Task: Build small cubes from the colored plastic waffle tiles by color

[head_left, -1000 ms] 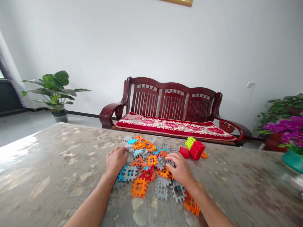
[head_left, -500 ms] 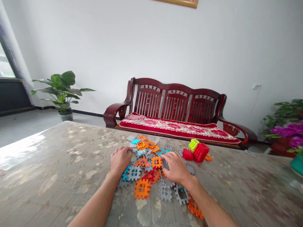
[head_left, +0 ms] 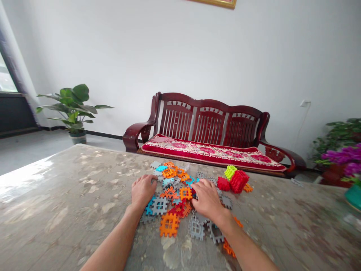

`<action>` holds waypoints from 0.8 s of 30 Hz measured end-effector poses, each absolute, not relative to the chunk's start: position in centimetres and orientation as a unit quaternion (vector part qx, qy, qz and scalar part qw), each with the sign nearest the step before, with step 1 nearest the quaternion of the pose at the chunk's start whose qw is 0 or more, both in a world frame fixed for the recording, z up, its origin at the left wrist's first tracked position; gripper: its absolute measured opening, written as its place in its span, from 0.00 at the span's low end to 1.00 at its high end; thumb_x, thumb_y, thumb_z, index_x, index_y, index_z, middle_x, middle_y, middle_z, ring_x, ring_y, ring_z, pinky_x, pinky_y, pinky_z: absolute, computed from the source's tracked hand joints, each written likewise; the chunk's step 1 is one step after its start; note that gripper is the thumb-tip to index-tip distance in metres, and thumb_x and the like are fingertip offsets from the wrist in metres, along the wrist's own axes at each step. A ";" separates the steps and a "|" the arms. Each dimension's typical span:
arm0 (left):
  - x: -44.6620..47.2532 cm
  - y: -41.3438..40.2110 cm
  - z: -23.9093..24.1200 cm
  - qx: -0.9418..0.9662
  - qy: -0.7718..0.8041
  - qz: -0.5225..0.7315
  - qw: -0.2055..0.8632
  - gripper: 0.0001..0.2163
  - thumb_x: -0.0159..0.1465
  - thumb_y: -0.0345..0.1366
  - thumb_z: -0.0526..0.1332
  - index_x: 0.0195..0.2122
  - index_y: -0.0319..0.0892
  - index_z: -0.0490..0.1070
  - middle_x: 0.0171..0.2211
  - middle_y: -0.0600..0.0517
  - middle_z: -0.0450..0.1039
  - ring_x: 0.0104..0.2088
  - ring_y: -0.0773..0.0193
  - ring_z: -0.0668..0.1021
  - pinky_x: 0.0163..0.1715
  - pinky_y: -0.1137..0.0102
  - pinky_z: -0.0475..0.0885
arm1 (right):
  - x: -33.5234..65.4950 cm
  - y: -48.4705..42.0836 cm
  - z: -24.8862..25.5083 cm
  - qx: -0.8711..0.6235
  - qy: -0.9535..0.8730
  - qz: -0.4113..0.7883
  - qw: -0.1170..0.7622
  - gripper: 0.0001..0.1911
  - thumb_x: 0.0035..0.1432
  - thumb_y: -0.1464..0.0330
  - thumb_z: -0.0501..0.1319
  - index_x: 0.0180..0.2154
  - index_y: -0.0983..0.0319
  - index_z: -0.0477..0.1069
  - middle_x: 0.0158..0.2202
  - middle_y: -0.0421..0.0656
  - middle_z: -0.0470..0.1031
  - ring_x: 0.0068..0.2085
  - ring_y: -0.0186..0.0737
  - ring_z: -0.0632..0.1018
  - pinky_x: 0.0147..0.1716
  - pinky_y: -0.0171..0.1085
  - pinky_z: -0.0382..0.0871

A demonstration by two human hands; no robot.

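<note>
A heap of flat square plastic tiles (head_left: 180,188) in orange, grey, blue and red lies on the marble-patterned table (head_left: 70,195). My left hand (head_left: 143,191) rests on the heap's left edge, fingers curled over grey tiles. My right hand (head_left: 207,198) lies palm down on the middle of the heap, fingers bent onto the tiles; what the fingertips grip is hidden. An orange tile (head_left: 169,224) and a grey tile (head_left: 196,229) lie nearest me. A built cluster of red tiles (head_left: 237,181) with a yellow-green piece (head_left: 230,171) stands at the heap's far right.
A dark red wooden bench (head_left: 208,128) with a red cushion stands behind the table. A potted green plant (head_left: 73,109) is at the far left. Purple flowers (head_left: 345,156) and a teal pot (head_left: 355,197) are at the right edge.
My right hand has slid left and slightly toward me across the heap. The left hand has stayed put. The view has shifted a little left since the earliest frame.
</note>
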State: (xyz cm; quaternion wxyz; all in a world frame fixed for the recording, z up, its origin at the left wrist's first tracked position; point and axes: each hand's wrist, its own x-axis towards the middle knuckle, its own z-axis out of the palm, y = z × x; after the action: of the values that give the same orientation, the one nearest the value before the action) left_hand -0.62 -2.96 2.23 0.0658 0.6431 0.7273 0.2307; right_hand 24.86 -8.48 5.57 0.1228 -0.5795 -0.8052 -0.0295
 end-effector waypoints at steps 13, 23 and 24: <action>-0.6 -2.9 2.1 0.643 0.726 0.235 0.064 0.17 0.61 0.37 0.51 0.44 0.51 0.77 0.50 0.50 0.76 0.52 0.53 0.74 0.52 0.59 0.65 | 24.0 -8.2 5.6 -0.591 -0.775 -0.035 0.221 0.15 0.58 0.71 0.59 0.47 0.55 0.76 0.41 0.43 0.80 0.46 0.44 0.74 0.48 0.40 0.62; -0.7 -2.8 2.0 0.644 0.725 0.234 0.064 0.17 0.61 0.38 0.51 0.44 0.51 0.77 0.49 0.50 0.77 0.51 0.53 0.74 0.53 0.58 0.64 | 23.9 -9.0 5.7 -0.555 -0.707 0.250 0.360 0.12 0.57 0.69 0.57 0.38 0.58 0.78 0.37 0.41 0.81 0.39 0.39 0.78 0.41 0.35 0.67; -0.7 -2.8 2.0 0.644 0.726 0.234 0.065 0.17 0.61 0.38 0.50 0.44 0.51 0.77 0.49 0.49 0.77 0.51 0.53 0.74 0.52 0.58 0.64 | 23.8 -9.1 5.6 -0.551 -0.715 0.268 0.336 0.12 0.56 0.69 0.57 0.39 0.58 0.78 0.36 0.40 0.80 0.38 0.38 0.78 0.39 0.35 0.67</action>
State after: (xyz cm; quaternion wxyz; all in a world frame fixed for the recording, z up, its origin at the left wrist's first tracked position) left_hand -0.66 -2.82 2.04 0.0648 0.6438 0.7258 0.2336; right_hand 23.77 -9.15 5.60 0.3363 -0.5508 -0.7153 0.2681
